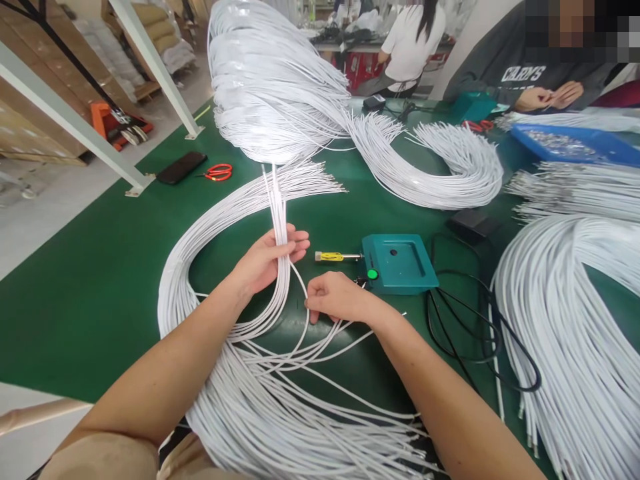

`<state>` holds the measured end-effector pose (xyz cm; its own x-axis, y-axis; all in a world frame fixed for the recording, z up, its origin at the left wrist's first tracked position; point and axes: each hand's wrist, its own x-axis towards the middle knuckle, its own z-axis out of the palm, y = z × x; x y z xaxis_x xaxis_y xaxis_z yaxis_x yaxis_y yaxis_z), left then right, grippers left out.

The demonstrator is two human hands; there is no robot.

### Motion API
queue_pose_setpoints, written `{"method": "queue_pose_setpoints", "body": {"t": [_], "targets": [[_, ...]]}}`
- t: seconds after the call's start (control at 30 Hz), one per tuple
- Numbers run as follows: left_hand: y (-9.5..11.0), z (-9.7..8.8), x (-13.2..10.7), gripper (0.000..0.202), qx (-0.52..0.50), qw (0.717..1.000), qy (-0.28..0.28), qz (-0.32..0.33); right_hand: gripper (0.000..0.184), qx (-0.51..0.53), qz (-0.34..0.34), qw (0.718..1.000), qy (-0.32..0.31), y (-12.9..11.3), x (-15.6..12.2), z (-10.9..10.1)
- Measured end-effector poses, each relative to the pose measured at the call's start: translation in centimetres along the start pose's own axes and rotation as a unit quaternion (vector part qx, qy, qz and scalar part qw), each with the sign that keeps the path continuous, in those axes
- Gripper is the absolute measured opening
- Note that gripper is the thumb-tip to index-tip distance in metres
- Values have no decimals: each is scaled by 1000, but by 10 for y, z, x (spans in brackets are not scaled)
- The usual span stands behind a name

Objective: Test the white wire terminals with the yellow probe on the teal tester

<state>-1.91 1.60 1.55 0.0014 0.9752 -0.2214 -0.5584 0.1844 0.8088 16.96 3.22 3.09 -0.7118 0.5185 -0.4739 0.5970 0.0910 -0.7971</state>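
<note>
My left hand (274, 259) is closed around a small bunch of white cables (280, 230), its thumb across the front. The bunch stands up from the hand and curves down below it to the left. To the right, my right hand (330, 297) pinches a single white cable (305, 287) that arcs out from the bunch. Just beyond that hand sits a teal device (400, 263) with a green button and a yellow-labelled rod. Under my forearms, a large heap of white cables (280, 407) spreads toward the lower right, with metal tips at the ends.
A large white cable coil (270, 87) rises at the back. Orange-handled scissors (219, 173) and a dark phone (181, 167) lie at left. Black cords (465, 333) loop beside the device. More cables (565, 320) and a blue tray (575, 143) are at right. A co-worker's hands (550, 97) work across the table.
</note>
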Motion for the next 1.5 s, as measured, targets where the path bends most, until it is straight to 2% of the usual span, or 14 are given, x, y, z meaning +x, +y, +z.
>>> {"method": "queue_pose_setpoints", "body": {"t": [0.1,0.17,0.23,0.3,0.37,0.47,0.57,0.63,0.77,0.93,1.13,1.23,1.37,1.5], "targets": [[6,-6,3,28,-44,992,91,74,12,-2,18,1000,-24,-2,-2,-5],[5,-7,3,29,-28,989,123,79,12,6,22,1000,-17,-4,-2,-5],[0,-5,2,33,34,995,91,22,12,18,22,1000,-3,-6,-1,-5],[-6,-1,1,38,98,994,17,-42,12,20,24,1000,5,-7,0,-4],[-12,3,-1,39,138,988,-29,-61,16,3,22,999,24,-9,0,-5],[-15,7,-2,38,184,982,-28,-24,23,-24,-1,988,150,-12,-1,-10],[-16,8,-3,38,223,974,-25,10,20,18,-23,953,300,-14,-1,-14],[-17,10,-4,38,251,967,-29,24,22,64,-32,940,333,-13,0,-14],[-17,13,-7,35,294,954,-39,36,24,155,-61,936,311,-8,6,-10],[-18,11,-7,37,278,959,-48,31,18,265,-95,917,283,-4,9,-7],[-19,13,-8,36,268,961,-48,45,20,452,-67,872,177,-5,9,-7],[-20,18,-11,35,280,956,-57,57,22,460,-70,869,170,-5,10,-9],[-22,23,-14,32,288,953,-72,59,34,431,-62,882,182,-5,10,-8],[-23,22,-14,32,313,946,-47,76,38,446,-67,880,150,-3,9,-8]]}}
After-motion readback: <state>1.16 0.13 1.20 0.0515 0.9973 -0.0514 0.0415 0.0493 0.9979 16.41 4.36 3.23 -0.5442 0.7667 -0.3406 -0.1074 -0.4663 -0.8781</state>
